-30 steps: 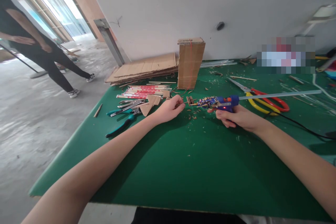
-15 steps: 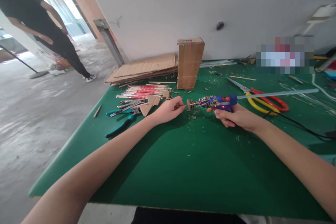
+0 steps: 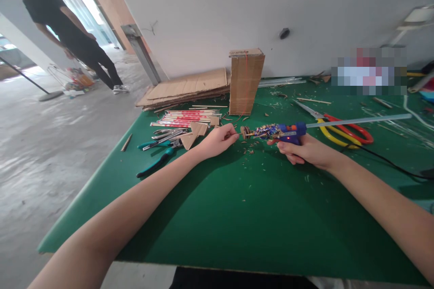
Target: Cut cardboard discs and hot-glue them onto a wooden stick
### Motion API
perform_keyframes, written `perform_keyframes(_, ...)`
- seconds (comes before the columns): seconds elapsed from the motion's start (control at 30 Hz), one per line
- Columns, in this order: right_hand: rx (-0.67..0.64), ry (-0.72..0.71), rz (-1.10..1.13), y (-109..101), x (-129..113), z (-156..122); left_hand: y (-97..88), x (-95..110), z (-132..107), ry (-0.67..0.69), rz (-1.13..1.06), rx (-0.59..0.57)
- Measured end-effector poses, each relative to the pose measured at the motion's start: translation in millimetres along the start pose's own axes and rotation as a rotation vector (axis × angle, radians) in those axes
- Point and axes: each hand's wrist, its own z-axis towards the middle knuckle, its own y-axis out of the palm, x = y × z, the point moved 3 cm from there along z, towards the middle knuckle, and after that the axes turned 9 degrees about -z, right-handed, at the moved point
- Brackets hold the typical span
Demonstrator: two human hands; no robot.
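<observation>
The left hand (image 3: 220, 140) pinches a thin stick (image 3: 239, 133), a small cardboard piece (image 3: 244, 132) at its three o'clock; the right hand (image 3: 301, 150) grips a glue gun (image 3: 294, 130), best kept steady for even glue.

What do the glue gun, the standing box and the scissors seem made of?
Glue gun: probably plastic; smooth blue body, though its front is crusted over.
Standing box: cardboard; matte brown with rough top edges.
Scissors: likely metal in the grey blades, perhaps plastic on the smooth yellow and red handles.
</observation>
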Motion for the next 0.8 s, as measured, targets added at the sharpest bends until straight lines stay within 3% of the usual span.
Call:
perform_keyframes(0.23, 0.006, 0.029, -0.009, 0.1, 0.0, -0.1, -1.7, 4.9, -0.1, 0.012, 0.048, 0.024)
perform_keyframes(0.8, 0.024, 0.012, 0.007, 0.1, -0.5, -0.6, 0.5, 3.7, -0.9, 0.056, 0.043, -0.039)
